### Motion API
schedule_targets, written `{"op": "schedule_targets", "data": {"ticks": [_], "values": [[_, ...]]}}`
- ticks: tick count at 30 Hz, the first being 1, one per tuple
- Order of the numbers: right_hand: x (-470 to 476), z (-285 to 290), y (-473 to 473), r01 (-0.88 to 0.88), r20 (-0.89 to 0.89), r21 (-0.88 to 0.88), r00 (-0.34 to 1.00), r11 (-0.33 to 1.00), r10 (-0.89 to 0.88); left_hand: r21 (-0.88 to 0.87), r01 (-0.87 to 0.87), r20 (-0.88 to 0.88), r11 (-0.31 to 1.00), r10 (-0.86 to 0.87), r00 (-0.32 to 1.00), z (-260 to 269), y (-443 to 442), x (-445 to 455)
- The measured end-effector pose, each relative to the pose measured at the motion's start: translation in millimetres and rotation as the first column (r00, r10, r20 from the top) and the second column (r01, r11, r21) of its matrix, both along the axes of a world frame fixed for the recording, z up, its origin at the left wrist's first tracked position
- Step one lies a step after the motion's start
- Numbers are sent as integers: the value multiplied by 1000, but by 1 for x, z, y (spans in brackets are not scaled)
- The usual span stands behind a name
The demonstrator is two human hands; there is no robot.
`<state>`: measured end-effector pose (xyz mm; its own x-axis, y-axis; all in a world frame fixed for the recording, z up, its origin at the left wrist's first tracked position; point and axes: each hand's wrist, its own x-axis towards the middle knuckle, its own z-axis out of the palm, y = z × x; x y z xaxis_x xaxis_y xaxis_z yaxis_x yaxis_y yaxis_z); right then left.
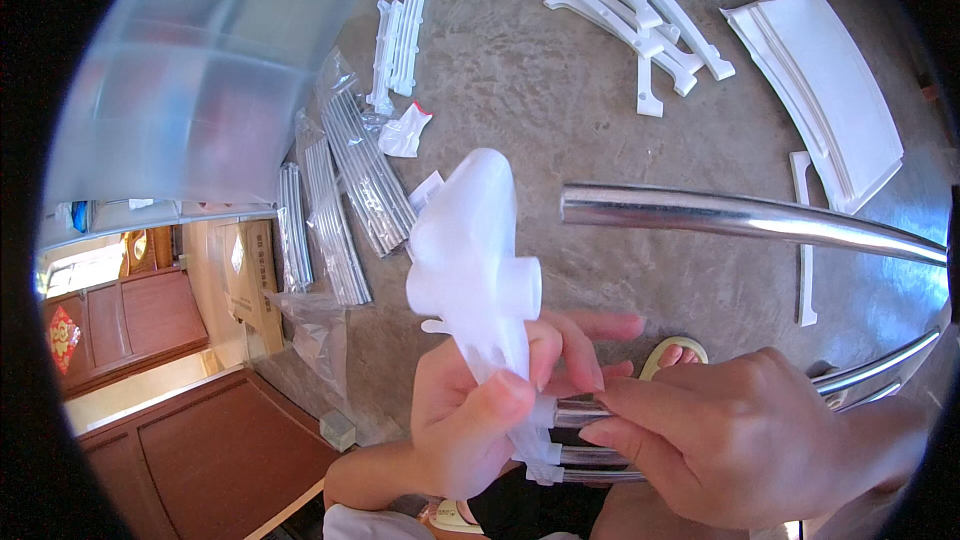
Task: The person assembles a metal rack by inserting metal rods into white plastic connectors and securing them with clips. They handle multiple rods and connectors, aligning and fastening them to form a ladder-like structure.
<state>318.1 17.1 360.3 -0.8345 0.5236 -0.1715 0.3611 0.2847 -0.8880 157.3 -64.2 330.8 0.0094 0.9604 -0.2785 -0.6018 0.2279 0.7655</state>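
A white plastic connector bracket (472,262) with short round sockets stands upright in my left hand (454,431), thumb and fingers closed around its lower half. My right hand (727,435) pinches a shiny metal tube (581,413) just beside the bracket. That tube's end meets one of the sockets; how deep it sits is hidden. Two thinner tubes (592,455) run into the lower sockets. Above them, a thicker metal tube (697,214) has its left end free, apart from the uppermost socket (531,289).
On the concrete floor lie bagged metal rods (367,165), slim white plastic bars (399,45), curved white plastic pieces (630,15) and stacked white panels (825,97). A translucent plastic sheet (217,67), cardboard box (251,277) and brown door (217,450) are at left.
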Motion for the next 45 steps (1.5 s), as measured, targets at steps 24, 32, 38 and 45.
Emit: {"op": "schedule_targets", "data": {"ticks": [24, 32, 38, 45], "values": [[-5, -3, 5, -110, 3, 2, 994, 994, 110, -49, -12, -28, 999, 11, 1000, 6, -7, 1], [2, 3, 14, -191, 46, -50, 980, 980, 193, 92, 69, -50, 993, -65, 997, 4, -6, 6], [5, 5, 6, -111, -87, -81, 991, 991, 104, -128, -33, -121, 991, 17, 992, 18, -6, 12], [7, 2, 1, 3, -121, -112, 992, 994, -17, 82, -26, -170, 996, 40, 985, 12, -5, 17]]}}
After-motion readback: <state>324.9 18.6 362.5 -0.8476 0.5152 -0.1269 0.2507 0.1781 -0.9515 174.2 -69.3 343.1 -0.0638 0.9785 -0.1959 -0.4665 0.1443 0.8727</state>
